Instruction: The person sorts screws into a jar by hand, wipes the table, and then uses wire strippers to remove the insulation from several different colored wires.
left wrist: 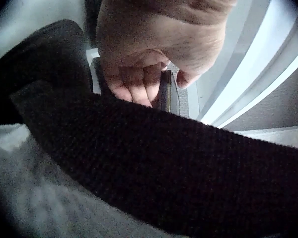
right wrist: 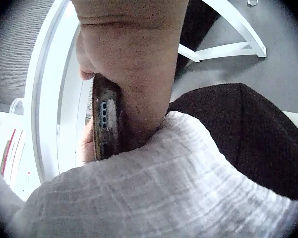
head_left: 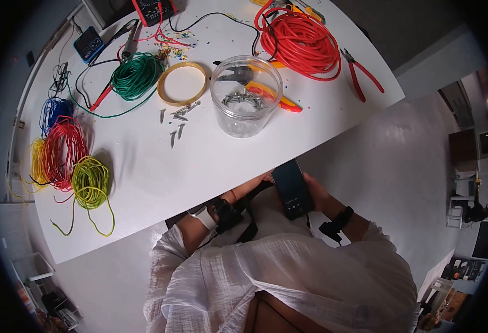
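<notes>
Jar [head_left: 243, 123]: clr. plastic, smooth, glossy. Screws [head_left: 180, 116]: metal, shiny. Red coil [head_left: 305, 47]: plastic insul., smooth, semi-gloss. Tabletop [head_left: 149, 172]: smooth, lt. sheen. Shirt [head_left: 210, 272]: woven cloth, crinkled, matt fin. Phone screen [head_left: 290, 186]: smooth, glossy.

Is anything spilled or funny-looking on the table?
Yes, it looks like a spill: tiny coloured bits lie scattered by the green wire coil, in no container. A few screws also lie loose beside the clear jar, while others sit inside it.

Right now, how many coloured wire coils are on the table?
6: thick red coil near the red-handled pliers, green coil beside the tan ring; blue one, yellow one, thin red one and yellow-green one grouped left, yellow partly hidden.
</notes>
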{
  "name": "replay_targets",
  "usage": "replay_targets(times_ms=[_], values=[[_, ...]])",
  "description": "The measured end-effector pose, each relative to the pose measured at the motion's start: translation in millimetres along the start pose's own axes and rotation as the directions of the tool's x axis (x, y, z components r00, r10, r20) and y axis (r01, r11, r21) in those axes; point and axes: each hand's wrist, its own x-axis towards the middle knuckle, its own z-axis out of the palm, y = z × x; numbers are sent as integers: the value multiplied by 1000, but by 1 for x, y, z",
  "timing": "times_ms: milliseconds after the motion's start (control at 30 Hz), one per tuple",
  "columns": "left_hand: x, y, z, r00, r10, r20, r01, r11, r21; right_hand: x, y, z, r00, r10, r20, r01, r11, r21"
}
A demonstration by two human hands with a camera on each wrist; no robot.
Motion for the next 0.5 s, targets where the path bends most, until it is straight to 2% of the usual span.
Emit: replay_targets(times_ms=[133,200,333,400,500], values=[[0,-1,1,1000,2,15,0,996,-89,1,1,-4,1000,17,-14,-17,1000,7],[5,-14,-4,1000,15,-5,-14,999,45,1,1,-5,1000,10,8,-10,1000,3],[5,-15,-5,998,47,-39,-45,998,48,1,2,-6,1000,-6,23,6,1000,-4],[1,-8,-3,1000,11,-23,-13,995,-100,0,2,-6,1000,4,16,-4,1000,5],[1,-8,-2,1000,-7,-9,5,986,-168,-1,1,-2,1000,7,22,-7,1000,18]])
